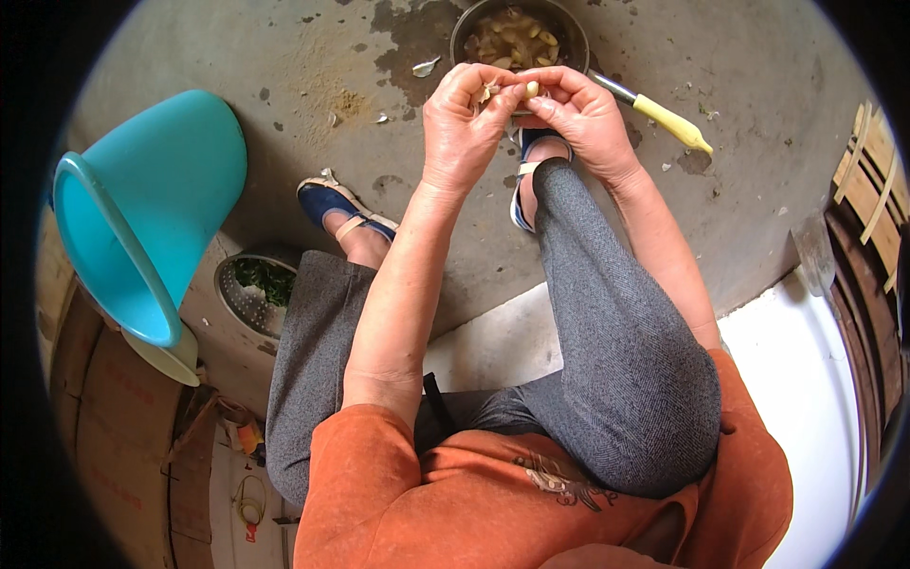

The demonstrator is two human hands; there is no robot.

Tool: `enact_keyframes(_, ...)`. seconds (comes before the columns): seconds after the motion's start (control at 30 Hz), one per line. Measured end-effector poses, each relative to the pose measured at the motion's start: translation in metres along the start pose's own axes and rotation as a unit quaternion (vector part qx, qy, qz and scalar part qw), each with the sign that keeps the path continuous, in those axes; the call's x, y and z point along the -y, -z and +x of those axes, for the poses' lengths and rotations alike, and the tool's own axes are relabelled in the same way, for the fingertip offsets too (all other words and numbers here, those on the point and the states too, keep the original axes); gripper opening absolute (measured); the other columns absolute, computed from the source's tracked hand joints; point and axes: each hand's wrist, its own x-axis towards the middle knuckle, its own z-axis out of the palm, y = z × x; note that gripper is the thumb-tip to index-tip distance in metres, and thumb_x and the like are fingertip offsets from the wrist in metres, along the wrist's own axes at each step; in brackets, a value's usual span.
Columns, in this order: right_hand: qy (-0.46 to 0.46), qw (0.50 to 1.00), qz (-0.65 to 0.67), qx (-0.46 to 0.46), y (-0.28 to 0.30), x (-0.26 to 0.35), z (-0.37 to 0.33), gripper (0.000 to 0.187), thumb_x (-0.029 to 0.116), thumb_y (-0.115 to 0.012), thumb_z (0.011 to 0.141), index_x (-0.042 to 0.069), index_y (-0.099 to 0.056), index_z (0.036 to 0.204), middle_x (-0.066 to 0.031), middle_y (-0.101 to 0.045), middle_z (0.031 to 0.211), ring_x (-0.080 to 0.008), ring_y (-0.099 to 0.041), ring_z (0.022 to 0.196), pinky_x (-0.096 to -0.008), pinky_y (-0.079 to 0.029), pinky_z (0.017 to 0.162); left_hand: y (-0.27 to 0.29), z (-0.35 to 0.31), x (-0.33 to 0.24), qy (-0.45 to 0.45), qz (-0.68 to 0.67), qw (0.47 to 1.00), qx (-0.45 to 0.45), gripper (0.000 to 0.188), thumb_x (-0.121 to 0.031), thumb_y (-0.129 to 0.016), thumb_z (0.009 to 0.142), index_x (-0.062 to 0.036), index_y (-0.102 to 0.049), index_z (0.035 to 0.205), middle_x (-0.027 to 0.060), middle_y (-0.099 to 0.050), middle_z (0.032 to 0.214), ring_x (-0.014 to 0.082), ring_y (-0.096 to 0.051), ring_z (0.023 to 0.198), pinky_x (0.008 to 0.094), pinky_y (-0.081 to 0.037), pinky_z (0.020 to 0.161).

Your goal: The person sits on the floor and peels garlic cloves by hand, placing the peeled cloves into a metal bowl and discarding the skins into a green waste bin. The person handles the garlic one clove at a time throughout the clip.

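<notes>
A pale peeled garlic clove (532, 89) sits between the fingertips of my two hands. My right hand (586, 121) pinches it between thumb and finger. My left hand (464, 123) is closed, its thumb tip against the clove, and a scrap of papery garlic skin (487, 93) shows at its fingers. Just beyond my fingers stands a round metal saucepan (577, 40) with a pale yellow handle (671, 123) pointing right. Several garlic cloves (517, 38) lie in brownish water inside it. My fingers hide part of its near rim.
A turquoise bucket (180, 161) lies on its side at the left. Beside my left knee is a metal colander (233, 296) with green leaves (267, 279). Bits of garlic skin (426, 67) and damp patches mark the concrete floor (313, 57). Wooden slats (867, 161) lean at the far right.
</notes>
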Motion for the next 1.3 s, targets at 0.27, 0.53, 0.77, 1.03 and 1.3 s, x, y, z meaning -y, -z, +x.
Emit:
enact_keyframes(0.27,0.085,0.944,-0.279,-0.153,0.027,-0.020,0.017,0.016,0.008,-0.063,0.086,-0.001,-0.059,0.099,-0.0083,-0.065,0.083,-0.0135,-0.067,0.071,-0.0244,-0.054,0.061,0.026,-0.006,0.009,0.147,-0.282,0.939,-0.128,0.010,-0.014,-0.055,0.094,-0.0050,-0.054,0.098,0.0018,-0.060,0.083,0.0071,-0.053,0.068,0.0204,-0.044,0.059)
enact_keyframes(0.53,0.222,0.696,-0.676,-0.092,0.017,-0.039,0.054,0.026,0.014,-0.063,0.075,0.014,-0.064,0.101,-0.0130,-0.058,0.099,-0.0337,-0.063,0.084,-0.0412,-0.053,0.071,0.031,-0.008,0.012,0.167,-0.291,0.937,-0.100,0.006,-0.009,-0.051,0.094,-0.0068,-0.052,0.100,0.0022,-0.058,0.080,0.0068,-0.049,0.061,0.0188,-0.041,0.055)
enact_keyframes(0.77,-0.021,0.944,-0.319,-0.075,0.027,-0.027,0.070,0.030,0.019,-0.067,0.083,0.005,-0.061,0.108,-0.0055,-0.067,0.087,-0.0133,-0.062,0.070,-0.0252,-0.049,0.061,0.028,-0.004,0.012,0.170,-0.269,0.946,-0.069,0.011,-0.010,-0.056,0.091,-0.0065,-0.058,0.101,0.0020,-0.062,0.081,0.0062,-0.052,0.063,0.0183,-0.042,0.057)
enact_keyframes(1.03,-0.112,0.984,0.136,0.006,0.019,0.006,0.034,0.020,0.018,-0.062,0.090,0.003,-0.061,0.102,-0.0013,-0.064,0.084,-0.0050,-0.058,0.064,-0.0171,-0.049,0.059,0.007,0.003,-0.013,0.158,-0.208,0.965,0.028,0.025,-0.013,-0.063,0.089,-0.0063,-0.059,0.112,0.0029,-0.066,0.089,0.0066,-0.058,0.076,0.0199,-0.044,0.066)
enact_keyframes(1.3,-0.118,0.981,0.152,0.020,0.011,0.010,0.028,0.023,0.018,-0.058,0.092,0.001,-0.059,0.107,-0.0027,-0.062,0.086,-0.0045,-0.053,0.064,-0.0158,-0.047,0.058,0.001,0.005,-0.010,0.169,-0.288,0.942,0.016,0.018,-0.016,-0.059,0.092,-0.0021,-0.061,0.103,0.0024,-0.064,0.085,0.0077,-0.058,0.075,0.0197,-0.046,0.064)
